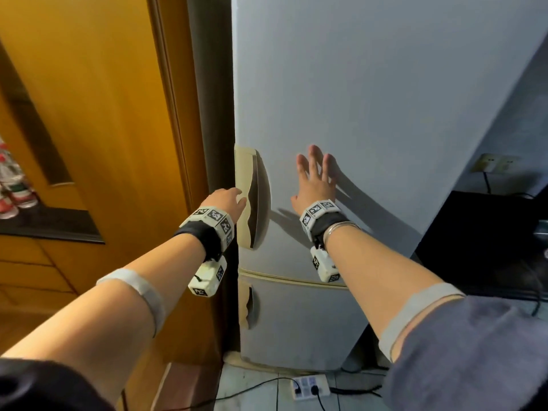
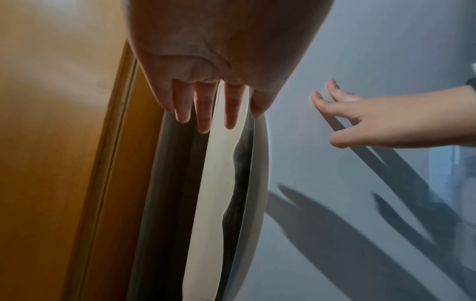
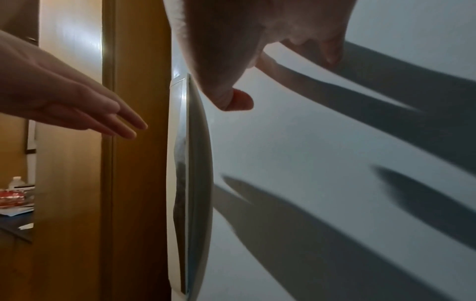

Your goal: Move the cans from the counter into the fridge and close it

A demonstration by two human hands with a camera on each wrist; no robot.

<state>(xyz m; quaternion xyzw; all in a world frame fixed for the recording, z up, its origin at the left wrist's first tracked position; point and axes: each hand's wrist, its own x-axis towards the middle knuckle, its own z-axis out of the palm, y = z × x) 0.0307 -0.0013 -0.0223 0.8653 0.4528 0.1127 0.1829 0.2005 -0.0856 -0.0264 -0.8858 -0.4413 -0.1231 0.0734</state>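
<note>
The pale grey fridge's upper door (image 1: 370, 99) lies against the cabinet with no gap showing. My right hand (image 1: 314, 161) presses flat on it with fingers spread; the right hand (image 2: 360, 122) touches with its fingertips (image 3: 329, 53). My left hand (image 1: 238, 197) reaches to the cream recessed handle (image 1: 250, 200) at the door's left edge with fingers (image 2: 203, 114) straight. In the right wrist view the left hand (image 3: 103, 118) seems just short of the handle (image 3: 180, 163). Several blurred red, white and green cans (image 1: 12, 185) stand on the dark counter (image 1: 50, 226) at far left.
An orange wooden panel (image 1: 103, 114) stands close to the left of the fridge. The lower fridge door (image 1: 296, 321) is shut. A power strip (image 1: 310, 387) with cables lies on the floor. A black appliance (image 1: 480, 238) and a wall socket (image 1: 495, 164) are at the right.
</note>
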